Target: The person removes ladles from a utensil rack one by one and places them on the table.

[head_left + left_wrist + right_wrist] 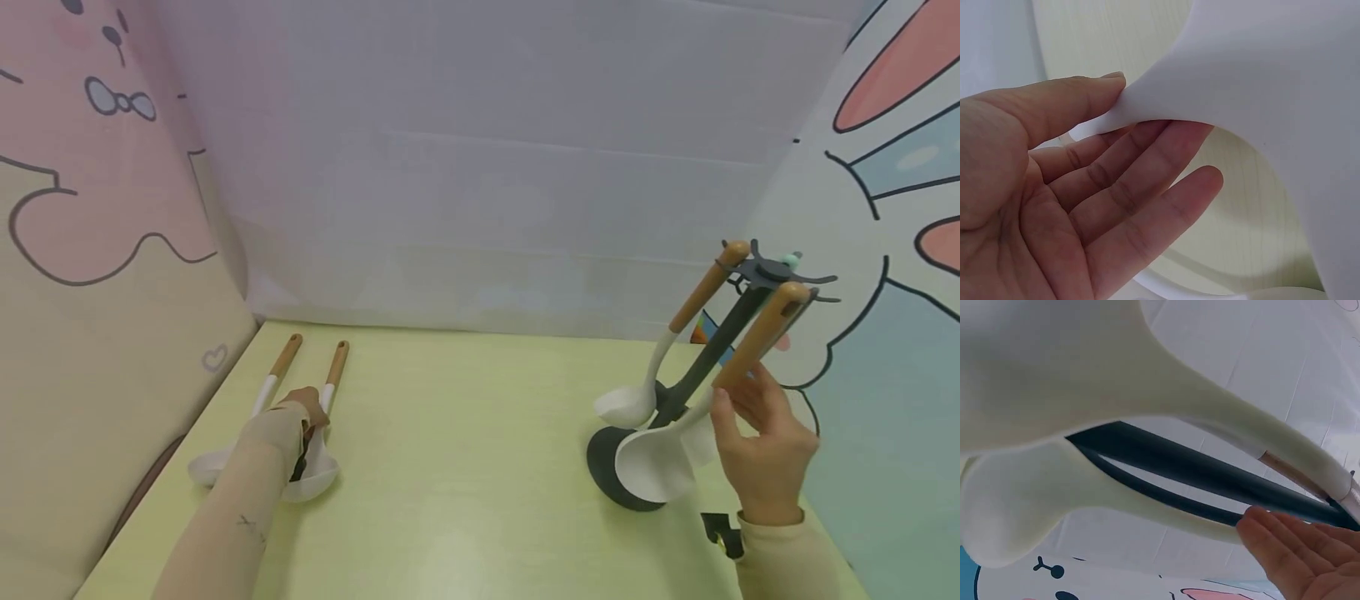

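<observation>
My left hand (307,406) is over the left part of the table, its thumb and fingers pinching the white neck of a ladle (315,477) with a wooden handle. The left wrist view shows this white neck (1166,94) widening away from the fingers. A second wooden-handled white utensil (281,358) lies to its left, partly behind my forearm. On the right, my right hand (768,442) is beside a dark utensil stand (708,358) hung with white utensils. Its fingers (1291,544) are extended near the stand's pole and a white neck; contact is unclear. A large ladle (652,467) hangs in front.
Another white ladle (628,407) hangs on the stand's left side. Hooks (776,271) spread from the stand's top, and its round dark base (611,475) is on the yellow table (465,467). Cartoon-printed walls stand left and right, with a pale sheet (495,192) behind.
</observation>
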`<state>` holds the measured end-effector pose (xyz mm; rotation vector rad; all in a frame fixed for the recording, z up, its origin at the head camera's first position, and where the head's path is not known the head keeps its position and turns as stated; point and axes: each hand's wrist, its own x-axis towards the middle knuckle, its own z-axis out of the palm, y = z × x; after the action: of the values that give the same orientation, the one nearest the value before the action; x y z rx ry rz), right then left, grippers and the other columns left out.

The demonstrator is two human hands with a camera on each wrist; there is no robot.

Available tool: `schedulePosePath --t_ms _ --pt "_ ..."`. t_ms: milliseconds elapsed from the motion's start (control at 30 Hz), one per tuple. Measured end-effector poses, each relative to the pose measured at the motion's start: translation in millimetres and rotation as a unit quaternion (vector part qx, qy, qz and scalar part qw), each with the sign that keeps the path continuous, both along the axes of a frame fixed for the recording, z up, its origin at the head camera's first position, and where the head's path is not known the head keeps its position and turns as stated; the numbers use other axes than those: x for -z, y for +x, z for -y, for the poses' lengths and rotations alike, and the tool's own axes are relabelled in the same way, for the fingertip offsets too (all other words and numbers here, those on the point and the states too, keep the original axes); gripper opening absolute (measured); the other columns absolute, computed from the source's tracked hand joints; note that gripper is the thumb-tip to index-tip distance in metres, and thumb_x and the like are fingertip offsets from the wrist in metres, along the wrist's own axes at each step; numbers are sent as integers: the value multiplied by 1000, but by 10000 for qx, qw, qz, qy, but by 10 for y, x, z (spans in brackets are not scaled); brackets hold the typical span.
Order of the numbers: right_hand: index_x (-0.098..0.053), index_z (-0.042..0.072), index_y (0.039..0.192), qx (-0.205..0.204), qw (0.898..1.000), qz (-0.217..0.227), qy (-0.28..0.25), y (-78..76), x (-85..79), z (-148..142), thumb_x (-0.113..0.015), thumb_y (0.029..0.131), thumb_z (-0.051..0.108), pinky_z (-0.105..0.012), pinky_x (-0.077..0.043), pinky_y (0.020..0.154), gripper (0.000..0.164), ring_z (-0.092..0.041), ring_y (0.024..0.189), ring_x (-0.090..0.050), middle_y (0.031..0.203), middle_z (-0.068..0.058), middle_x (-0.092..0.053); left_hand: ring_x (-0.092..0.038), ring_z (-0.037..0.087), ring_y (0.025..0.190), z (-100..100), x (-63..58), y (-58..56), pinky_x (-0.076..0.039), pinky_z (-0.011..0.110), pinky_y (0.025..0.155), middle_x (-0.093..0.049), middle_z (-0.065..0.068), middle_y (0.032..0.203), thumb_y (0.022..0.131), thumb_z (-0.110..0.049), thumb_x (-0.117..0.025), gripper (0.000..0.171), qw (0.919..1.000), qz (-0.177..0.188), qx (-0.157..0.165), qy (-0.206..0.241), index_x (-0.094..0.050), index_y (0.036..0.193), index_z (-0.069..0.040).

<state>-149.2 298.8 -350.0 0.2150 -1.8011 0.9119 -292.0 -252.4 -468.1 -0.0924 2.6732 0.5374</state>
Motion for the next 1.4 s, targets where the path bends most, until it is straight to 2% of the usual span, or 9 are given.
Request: schedulePosePath --t_ms 100,233,333,467,600,733,967,1233,1400 --pt "-67 -9 116 74 9987 486 88 -11 -8 46 -67 84 -2 -5 -45 76 33 15 88 -59 98 21 -63 -60 18 57 -5 9 -6 -48 24 54 -61 14 68 88 -7 -67 23 9999 10 -54 85 -54 88 12" --pt "-64 -13 106 203 9949 972 186 -57 -22 94 -69 84 -1 -2 -43 72 26 22 88 -54 97 -8 -72 -58 13 48 -1 35 -15 -47 21 49 -62 13 62 89 -6 -67 23 9997 19 -96 228 -53 87 12" --pt "-61 -14 115 387 9910 1244 293 -85 -16 111 -70 83 1 0 -40 68 36 27 86 -49 106 -26 -70 -58 14 50 -4 46 -15 -47 22 50 -62 12 61 89 -6 -66 22 9997 44 -71 211 -54 85 11" --pt "-58 -11 126 697 9867 1440 303 -132 6 126 -69 82 3 -1 -36 64 48 30 77 -44 105 -26 -70 -59 19 58 -2 47 -16 -48 25 53 -61 13 66 89 -7 -65 21 9998 72 -103 141 -55 85 11" --pt "-63 -10 119 1038 9856 1320 206 -196 34 132 -71 83 5 -8 -36 63 40 30 72 -40 94 -25 -72 -59 20 61 12 42 -14 -48 25 54 -59 15 70 89 -7 -65 22 9998 78 -128 118 -53 88 12" --pt "-65 -10 114 1234 9833 1338 -52 -250 44 135 -75 84 7 -19 -37 66 36 27 72 -40 91 -25 -71 -59 19 57 18 35 -7 -47 24 53 -61 14 68 88 -8 -65 23 9999 50 -75 136 -54 87 12" --pt "-64 -10 117 1035 9822 1538 -301 -315 16 123 -73 88 9 -5 -36 67 36 29 71 -46 99 -24 -72 -63 20 62 -8 -47 28 -53 28 58 -63 15 72 90 -8 -64 25 9998 141 -32 138 -56 93 16" --pt "-64 -14 106 1052 9862 1279 24 -354 26 77 -76 85 3 -21 -35 63 30 24 74 -41 96 -26 -70 -63 23 65 -10 -95 70 -53 30 60 -62 15 72 90 -7 -64 24 9998 81 -44 177 -56 91 16" --pt "-64 -15 107 960 9873 1265 -59 -355 19 75 -77 83 0 -17 -35 68 31 24 77 -43 97 -27 -70 -64 21 62 -5 -66 65 -53 28 57 -63 16 71 89 -6 -64 24 9996 91 -111 255 -57 92 17"
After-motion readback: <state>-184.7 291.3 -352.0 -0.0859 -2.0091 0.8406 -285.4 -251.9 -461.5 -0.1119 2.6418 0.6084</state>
